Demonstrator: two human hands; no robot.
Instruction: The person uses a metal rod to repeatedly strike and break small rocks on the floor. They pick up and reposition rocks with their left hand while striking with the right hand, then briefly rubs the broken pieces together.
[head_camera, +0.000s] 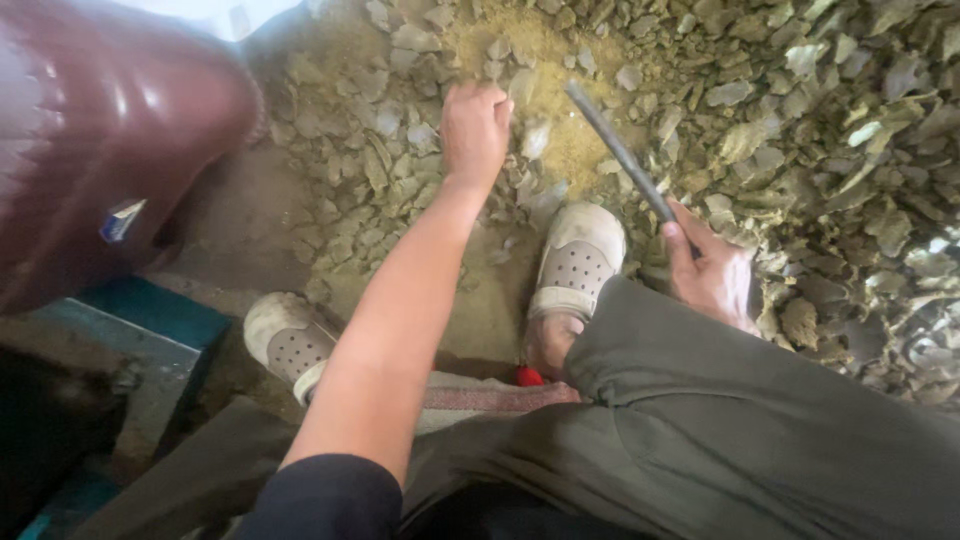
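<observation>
Seen from above: olive trousers and two pale perforated clogs (578, 262) on a dirt floor. The right hand (712, 275) is closed around a dark metal rod (620, 155) angled up toward the far heap. Farther off, the left hand (475, 128) is curled into the grey shell-like fragments (800, 130), possibly holding one (hard to tell). Most of the heap remains, spreading far right.
</observation>
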